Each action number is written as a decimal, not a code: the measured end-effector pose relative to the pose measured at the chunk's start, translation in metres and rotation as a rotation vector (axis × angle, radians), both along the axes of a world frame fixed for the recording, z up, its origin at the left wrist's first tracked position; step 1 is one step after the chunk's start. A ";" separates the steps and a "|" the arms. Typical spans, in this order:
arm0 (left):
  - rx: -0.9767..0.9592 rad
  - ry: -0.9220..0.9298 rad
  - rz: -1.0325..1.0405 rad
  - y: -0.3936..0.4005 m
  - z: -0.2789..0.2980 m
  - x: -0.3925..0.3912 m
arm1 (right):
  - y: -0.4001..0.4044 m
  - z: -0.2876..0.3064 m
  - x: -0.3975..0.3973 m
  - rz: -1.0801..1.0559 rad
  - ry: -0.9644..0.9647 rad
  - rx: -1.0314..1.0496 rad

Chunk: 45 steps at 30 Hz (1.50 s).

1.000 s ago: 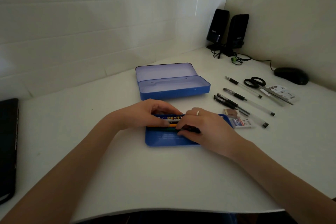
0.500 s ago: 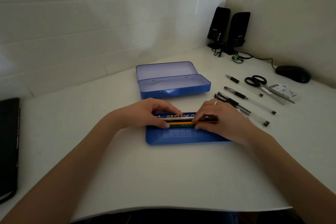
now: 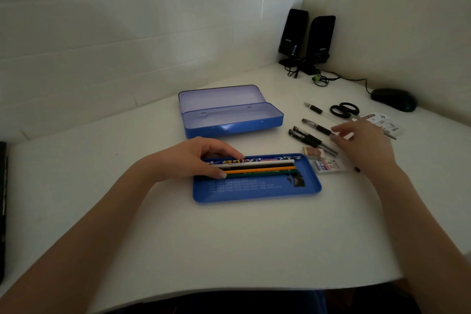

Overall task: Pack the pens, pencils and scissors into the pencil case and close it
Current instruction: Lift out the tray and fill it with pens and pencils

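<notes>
Head view: a blue metal pencil case (image 3: 230, 116) is lying open on the white desk (image 3: 229, 242), its lid tilted up behind the base and its pale lilac inside holding nothing visible. Nearer than the pencil case, a shallow blue insert tray (image 3: 257, 192) is sitting flat, printed with faint text and a small dark picture. A row of pencils (image 3: 260, 167) is lying lengthwise along the tray's far half: one patterned, one white, one black, one orange and one green, side by side and touching. The left hand (image 3: 196, 158) is pinching the left ends of these pencils between thumb and fingers. To the right of the pencil case, four pens (image 3: 312, 135) are lying slanted on the desk, with black-handled scissors (image 3: 344, 109) just beyond them. The right hand (image 3: 362, 145) is hovering over the pens with fingers spread and loose, holding nothing. An eraser (image 3: 314, 152) and a box of 2B leads (image 3: 328, 166) are lying just right of the tray.
</notes>
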<state>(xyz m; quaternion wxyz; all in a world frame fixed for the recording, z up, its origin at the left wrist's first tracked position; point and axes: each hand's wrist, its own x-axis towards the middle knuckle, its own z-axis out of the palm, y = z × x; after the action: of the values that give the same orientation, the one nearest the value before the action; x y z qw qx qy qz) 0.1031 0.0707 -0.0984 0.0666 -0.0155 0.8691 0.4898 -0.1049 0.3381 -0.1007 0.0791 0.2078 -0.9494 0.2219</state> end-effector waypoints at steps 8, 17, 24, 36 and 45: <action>0.013 0.007 0.000 0.001 0.000 0.001 | -0.006 -0.005 -0.001 -0.060 -0.014 0.032; -0.007 0.000 0.004 0.001 0.002 0.002 | -0.020 0.012 0.029 0.369 -0.150 -0.367; -0.013 0.007 0.021 0.002 0.002 0.003 | -0.040 0.019 0.076 0.871 -0.333 -0.170; 0.010 0.005 0.017 0.002 0.001 0.000 | -0.064 -0.005 0.098 0.962 -0.114 -0.112; 0.019 0.001 0.023 0.002 0.002 0.002 | -0.053 0.009 0.069 0.591 -0.046 -0.325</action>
<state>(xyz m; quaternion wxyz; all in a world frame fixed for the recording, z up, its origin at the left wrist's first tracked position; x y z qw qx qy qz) 0.1050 0.0731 -0.0964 0.0608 -0.0248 0.8642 0.4989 -0.0359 0.2847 -0.0912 0.0220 0.4537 -0.8017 0.3885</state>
